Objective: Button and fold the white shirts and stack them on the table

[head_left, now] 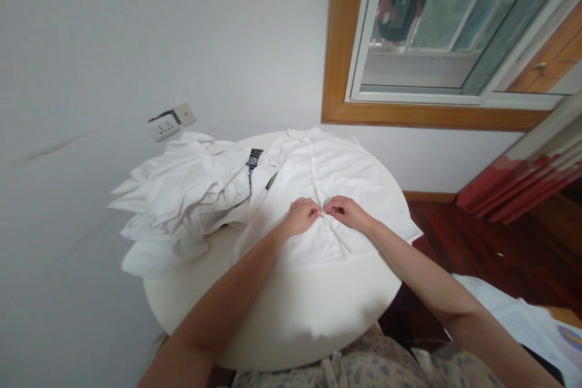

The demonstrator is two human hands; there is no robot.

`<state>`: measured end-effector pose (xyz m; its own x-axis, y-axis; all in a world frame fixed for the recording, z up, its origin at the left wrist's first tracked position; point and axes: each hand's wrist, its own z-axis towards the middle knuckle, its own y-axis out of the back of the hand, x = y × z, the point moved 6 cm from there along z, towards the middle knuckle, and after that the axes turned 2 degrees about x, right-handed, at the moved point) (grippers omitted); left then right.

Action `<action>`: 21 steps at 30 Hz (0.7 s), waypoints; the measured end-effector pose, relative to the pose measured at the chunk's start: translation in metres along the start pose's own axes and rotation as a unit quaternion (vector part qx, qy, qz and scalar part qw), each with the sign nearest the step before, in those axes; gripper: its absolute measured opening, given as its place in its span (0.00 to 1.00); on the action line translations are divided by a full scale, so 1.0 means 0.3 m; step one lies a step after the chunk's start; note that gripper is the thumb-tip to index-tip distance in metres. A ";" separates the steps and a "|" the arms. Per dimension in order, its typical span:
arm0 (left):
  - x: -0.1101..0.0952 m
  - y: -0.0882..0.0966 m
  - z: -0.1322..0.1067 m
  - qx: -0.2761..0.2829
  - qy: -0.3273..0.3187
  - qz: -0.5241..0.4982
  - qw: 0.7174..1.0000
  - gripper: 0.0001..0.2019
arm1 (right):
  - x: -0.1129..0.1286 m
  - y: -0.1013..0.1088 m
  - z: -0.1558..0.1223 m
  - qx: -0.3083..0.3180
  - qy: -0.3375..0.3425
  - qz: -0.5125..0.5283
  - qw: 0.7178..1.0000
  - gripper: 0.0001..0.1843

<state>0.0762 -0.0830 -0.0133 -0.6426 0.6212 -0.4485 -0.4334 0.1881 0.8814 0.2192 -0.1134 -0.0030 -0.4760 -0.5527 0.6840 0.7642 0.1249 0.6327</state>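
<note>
A white shirt (291, 176) lies spread on the round white table (282, 309), its collar toward the wall and its front placket running toward me. My left hand (304, 216) pinches the placket from the left, low on the shirt. From the right, my right hand (342, 211) pinches the other side of it, fingertips close to those of the left. Any button between the fingers is too small to make out. Creases fan out below the hands toward the hem.
A heap of white clothes (182, 194) covers the table's left side and hangs over its edge. Beside it shows a black-and-white striped piece (255, 159). A wall socket (164, 127) sits behind. On the right are a wood-framed window (339, 73) and a curtain (509, 188).
</note>
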 end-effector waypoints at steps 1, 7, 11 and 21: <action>-0.001 0.000 0.000 0.001 0.001 0.000 1.000 0.09 | 0.003 0.000 0.001 0.000 0.004 -0.007 1.000 0.06; -0.003 0.000 -0.003 0.000 0.013 0.012 1.000 0.09 | 0.027 -0.001 0.004 0.002 0.034 -0.057 0.998 0.07; -0.003 -0.004 0.000 0.003 0.016 0.017 1.000 0.09 | 0.038 -0.005 0.006 0.003 0.048 -0.090 0.995 0.10; 0.008 -0.011 0.013 0.008 0.026 0.020 0.999 0.15 | 0.051 -0.038 0.009 0.016 0.067 -0.093 0.993 0.13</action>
<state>0.0786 -0.0792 -0.0167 -0.6910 0.5888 -0.4193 -0.3968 0.1759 0.9009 0.2020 -0.1210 0.0012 -0.5442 -0.6733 0.5006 0.6525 0.0354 0.7569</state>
